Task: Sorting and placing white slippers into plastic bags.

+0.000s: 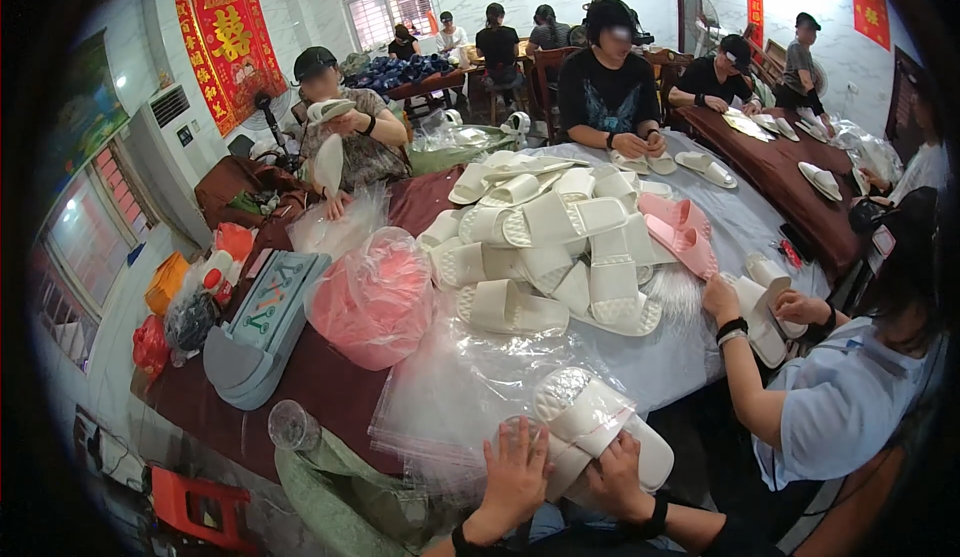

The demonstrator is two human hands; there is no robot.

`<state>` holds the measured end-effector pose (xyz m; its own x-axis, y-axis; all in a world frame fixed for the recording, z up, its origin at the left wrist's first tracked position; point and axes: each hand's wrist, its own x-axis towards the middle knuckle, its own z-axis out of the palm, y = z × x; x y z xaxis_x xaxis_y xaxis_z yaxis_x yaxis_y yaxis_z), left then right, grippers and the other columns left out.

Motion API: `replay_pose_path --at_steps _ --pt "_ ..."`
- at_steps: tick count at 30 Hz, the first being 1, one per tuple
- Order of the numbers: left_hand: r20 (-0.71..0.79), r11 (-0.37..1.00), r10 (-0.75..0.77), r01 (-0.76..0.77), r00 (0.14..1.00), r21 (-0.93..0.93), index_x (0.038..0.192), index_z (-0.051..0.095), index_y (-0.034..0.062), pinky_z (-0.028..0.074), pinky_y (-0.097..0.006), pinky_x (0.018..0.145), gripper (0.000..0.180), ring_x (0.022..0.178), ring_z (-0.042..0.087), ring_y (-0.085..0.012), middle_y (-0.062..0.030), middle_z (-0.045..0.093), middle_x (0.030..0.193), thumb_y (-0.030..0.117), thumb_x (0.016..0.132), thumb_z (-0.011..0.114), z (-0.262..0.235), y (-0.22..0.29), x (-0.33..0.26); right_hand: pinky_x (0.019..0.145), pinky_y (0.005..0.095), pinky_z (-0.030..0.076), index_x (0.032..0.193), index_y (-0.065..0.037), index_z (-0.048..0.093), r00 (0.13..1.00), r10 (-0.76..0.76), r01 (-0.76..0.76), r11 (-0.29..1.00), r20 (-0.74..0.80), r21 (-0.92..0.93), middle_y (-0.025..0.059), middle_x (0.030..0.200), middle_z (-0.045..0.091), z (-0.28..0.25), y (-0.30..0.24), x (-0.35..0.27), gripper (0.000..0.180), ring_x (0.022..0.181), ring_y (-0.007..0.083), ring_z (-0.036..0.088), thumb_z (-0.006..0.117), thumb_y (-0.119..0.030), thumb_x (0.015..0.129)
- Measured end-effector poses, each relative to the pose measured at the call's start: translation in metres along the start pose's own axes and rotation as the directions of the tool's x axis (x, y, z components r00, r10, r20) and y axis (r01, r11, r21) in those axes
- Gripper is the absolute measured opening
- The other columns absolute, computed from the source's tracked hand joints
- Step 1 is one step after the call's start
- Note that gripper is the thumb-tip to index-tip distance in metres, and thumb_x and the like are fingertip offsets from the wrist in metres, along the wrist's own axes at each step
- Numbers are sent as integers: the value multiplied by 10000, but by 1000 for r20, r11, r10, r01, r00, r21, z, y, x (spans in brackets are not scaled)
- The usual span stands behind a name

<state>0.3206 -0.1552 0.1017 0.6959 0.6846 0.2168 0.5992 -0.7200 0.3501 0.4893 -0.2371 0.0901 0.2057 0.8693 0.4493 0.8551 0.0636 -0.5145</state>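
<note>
Two white moulded-foam slide slippers (590, 427) are lying paired at the near table edge, on a stack of clear plastic bags (450, 397). The right hand (617, 477) is clamping their lower edge, while the left hand (515, 472) is pressing flat, fingers spread, beside them on the bags.

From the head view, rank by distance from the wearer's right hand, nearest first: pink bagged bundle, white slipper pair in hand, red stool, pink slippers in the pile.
From the right hand:
1. White slipper pair, touching it, just above.
2. Pink bagged bundle, up-left on the table.
3. Pink slippers, straight ahead, right of the pile.
4. Red stool, far left on the floor.
</note>
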Motion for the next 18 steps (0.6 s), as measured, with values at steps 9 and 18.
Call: replay_pose_path --at_steps 9,18 --pt "57 998 21 -24 998 54 1461 278 228 197 -715 974 555 1313 170 -564 -232 133 1512 317 941 451 -9 14 12 857 470 358 1042 -11 614 963 32 -23 999 268 -37 163 1028 590 36 9 21 349 1003 355 497 614 -155 724" --pt "39 940 314 -305 949 -151 1366 424 88 234 -558 1052 514 1366 239 -363 -175 334 1449 306 913 531 -18 48 -20 775 489 374 1062 -2 569 978 -52 84 985 -202 153 198 1033 544 78 9 60 389 940 379 483 605 -217 740"
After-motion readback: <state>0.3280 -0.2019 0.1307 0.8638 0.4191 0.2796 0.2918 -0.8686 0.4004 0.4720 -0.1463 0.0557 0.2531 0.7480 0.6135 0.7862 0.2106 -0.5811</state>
